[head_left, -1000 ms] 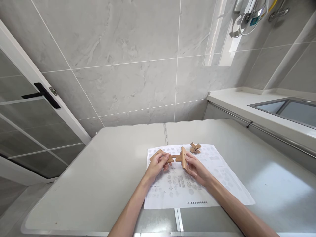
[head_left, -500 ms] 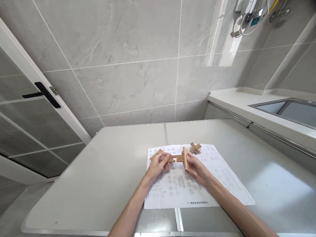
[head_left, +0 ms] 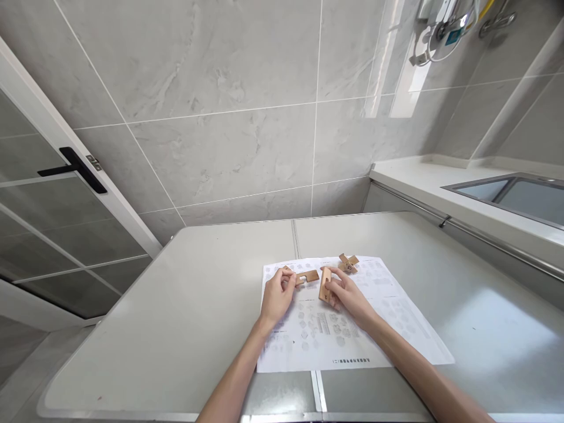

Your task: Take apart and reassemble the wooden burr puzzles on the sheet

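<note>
Over a printed paper sheet (head_left: 304,346), my left hand (head_left: 277,296) is closed on a notched wooden puzzle piece (head_left: 311,276), whose free end points right. Part of that piece is hidden behind my fingers. My right hand (head_left: 350,296) pinches another wooden puzzle piece (head_left: 325,285), a short block tilted upright. A small gap separates the two pieces. Just beyond my right hand, a cross-shaped cluster of wooden pieces (head_left: 348,264) rests near the sheet's far edge.
The sheet lies on a pale folding table (head_left: 176,329) with a centre seam. To the right is a white counter (head_left: 409,176) with a sink (head_left: 520,197). A tiled wall (head_left: 220,153) stands behind, and a door with a black handle (head_left: 81,169) is on the left.
The two wooden pieces, touching or nearly so before, are now apart. My right hand has turned its piece, and my left hand has shifted slightly left.
</note>
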`<state>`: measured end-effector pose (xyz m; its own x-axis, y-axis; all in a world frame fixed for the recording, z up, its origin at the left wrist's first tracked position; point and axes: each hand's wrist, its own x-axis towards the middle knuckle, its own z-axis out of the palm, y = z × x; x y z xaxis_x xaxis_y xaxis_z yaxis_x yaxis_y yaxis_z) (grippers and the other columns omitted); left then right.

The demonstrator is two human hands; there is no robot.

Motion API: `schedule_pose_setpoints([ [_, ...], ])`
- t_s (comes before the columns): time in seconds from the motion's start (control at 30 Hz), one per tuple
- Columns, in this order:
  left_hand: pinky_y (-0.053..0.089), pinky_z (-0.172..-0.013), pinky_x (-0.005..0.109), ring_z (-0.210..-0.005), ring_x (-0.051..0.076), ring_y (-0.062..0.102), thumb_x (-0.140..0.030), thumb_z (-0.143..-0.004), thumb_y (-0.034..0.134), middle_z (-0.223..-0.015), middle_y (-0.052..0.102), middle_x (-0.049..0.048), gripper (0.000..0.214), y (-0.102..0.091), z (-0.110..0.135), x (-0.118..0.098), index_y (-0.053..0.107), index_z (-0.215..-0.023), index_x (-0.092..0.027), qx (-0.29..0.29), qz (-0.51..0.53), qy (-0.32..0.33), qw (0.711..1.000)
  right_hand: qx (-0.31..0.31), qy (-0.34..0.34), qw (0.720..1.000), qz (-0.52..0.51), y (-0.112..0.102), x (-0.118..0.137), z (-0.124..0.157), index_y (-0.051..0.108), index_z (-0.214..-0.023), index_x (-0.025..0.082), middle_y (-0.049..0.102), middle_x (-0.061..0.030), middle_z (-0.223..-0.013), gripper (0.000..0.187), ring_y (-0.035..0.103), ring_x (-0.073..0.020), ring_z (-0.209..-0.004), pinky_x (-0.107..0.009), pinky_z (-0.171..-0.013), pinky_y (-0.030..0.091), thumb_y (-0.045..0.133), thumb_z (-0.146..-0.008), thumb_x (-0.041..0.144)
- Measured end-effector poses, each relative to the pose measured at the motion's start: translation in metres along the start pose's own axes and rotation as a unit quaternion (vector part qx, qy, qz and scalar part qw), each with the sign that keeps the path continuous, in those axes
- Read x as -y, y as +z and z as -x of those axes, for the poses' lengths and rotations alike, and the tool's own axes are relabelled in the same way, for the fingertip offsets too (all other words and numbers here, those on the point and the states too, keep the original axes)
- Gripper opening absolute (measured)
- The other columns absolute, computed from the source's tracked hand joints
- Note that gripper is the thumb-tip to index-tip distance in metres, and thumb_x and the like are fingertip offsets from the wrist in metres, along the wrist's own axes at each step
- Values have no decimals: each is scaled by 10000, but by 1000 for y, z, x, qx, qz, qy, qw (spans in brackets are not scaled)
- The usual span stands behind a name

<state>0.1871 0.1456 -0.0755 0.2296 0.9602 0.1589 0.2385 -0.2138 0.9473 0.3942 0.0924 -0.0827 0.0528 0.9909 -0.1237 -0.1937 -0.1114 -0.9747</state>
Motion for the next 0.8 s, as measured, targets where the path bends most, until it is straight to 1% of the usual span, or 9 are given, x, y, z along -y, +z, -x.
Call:
schedule_pose_setpoints([
  [0.07, 421, -633, 271, -593, 150, 593, -494, -953, 642, -831, 730, 21, 260, 1, 2, -2, 665, -911, -238, -18, -63, 43, 997, -8, -21, 997, 73, 3, -6, 0, 554, -1239, 243, 646, 49, -708, 450, 501, -110, -426, -221, -415, 360, 681, -831, 387],
  [0.13, 417, -651, 279, -622, 157, 603, -443, -964, 627, -858, 734, 19, 215, 2, 4, -3, 669, -884, -248, -20, -112, 78, 990, -27, -51, 987, 152, 5, -11, 0, 557, -1218, 254, 690, 24, -793, 412, 570, -136, -473, -242, -445, 395, 651, -834, 369],
  [0.23, 427, -650, 286, -656, 164, 635, -395, -980, 588, -888, 747, 11, 179, 3, 6, -4, 657, -895, -252, -5, -182, 96, 979, -65, -89, 956, 271, 4, -16, -1, 586, -1181, 251, 677, 33, -744, 337, 633, -182, -571, -276, -539, 440, 593, -854, 332],
  [0.33, 443, -621, 283, -669, 174, 673, -382, -978, 572, -794, 738, -19, 140, 5, 9, -3, 632, -963, -256, 22, -241, 88, 966, -99, -91, 920, 367, 1, -17, -1, 587, -1178, 253, 676, 46, -709, 311, 652, -202, -626, -284, -593, 425, 558, -872, 305],
  [0.4, 443, -591, 279, -655, 178, 689, -393, -971, 585, -721, 727, -42, 142, 6, 10, -1, 615, -1012, -260, 49, -261, 93, 960, -112, -83, 902, 408, -1, -17, -2, 574, -1202, 260, 689, 50, -721, 315, 665, -205, -659, -277, -602, 404, 548, -890, 295],
  [0.5, 443, -574, 281, -633, 177, 700, -390, -968, 594, -682, 726, -60, 158, 7, 12, 1, 599, -1056, -259, 77, -285, 118, 948, -120, -78, 882, 449, -1, -18, -2, 553, -1235, 259, 703, 45, -744, 314, 676, -202, -684, -264, -592, 365, 542, -921, 285],
  [0.6, 435, -566, 286, -604, 173, 696, -366, -973, 575, -669, 725, -64, 146, 7, 12, 4, 594, -1064, -253, 79, -308, 134, 939, -127, -75, 858, 491, 0, -18, -2, 544, -1243, 249, 699, 36, -732, 299, 676, -202, -673, -259, -571, 314, 547, -945, 277],
  [0.7, 420, -563, 293, -587, 176, 691, -361, -979, 562, -662, 724, -58, 149, 7, 12, 6, 594, -1070, -248, 80, -327, 145, 930, -127, -71, 837, 528, 1, -17, -2, 547, -1221, 238, 671, 40, -663, 260, 663, -205, -636, -262, -554, 271, 546, -965, 283],
  [0.8, 403, -554, 305, -571, 193, 676, -394, -974, 575, -630, 696, -47, 216, 7, 12, 7, 586, -1125, -240, 72, -350, 143, 923, -117, -71, 831, 539, 0, -18, -2, 548, -1212, 230, 657, 41, -630, 237, 660, -210, -622, -269, -553, 267, 527, -985, 298],
])
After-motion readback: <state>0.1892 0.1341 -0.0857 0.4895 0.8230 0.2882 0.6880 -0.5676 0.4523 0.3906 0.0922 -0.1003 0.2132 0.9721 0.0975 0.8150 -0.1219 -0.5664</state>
